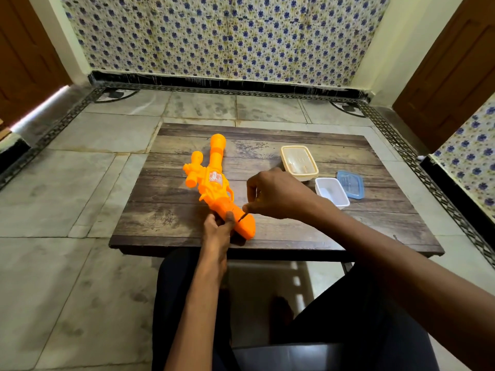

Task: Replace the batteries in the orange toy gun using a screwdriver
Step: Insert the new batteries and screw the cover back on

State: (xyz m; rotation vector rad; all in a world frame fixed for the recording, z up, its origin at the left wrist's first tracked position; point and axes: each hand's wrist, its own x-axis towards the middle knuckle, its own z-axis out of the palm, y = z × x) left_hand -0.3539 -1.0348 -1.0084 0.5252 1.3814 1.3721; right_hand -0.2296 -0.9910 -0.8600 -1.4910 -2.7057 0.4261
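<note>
Lying slantwise on the one wooden table [166, 210], muzzle toward twelve o'clock and handle toward six, the single orange toy gun [214, 180] looks like light, stiff, hollow plastic, slick enough to skid, so it is best pinned at the handle. At three o'clock sit a cream tub [299, 163], a white tub [332, 191] and one blue lid [350, 184]. The left hand [217, 231] clasps the handle. The right hand [278, 195] pinches the one thin screwdriver [242, 216], its tip on the handle.

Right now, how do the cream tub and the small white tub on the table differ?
The cream tub is bigger and yellowish; the white tub is smaller and white. The cream tub sits farther back; the white tub sits nearer, open, beside a blue lid. Both are rectangular plastic tubs on the wooden table.
</note>
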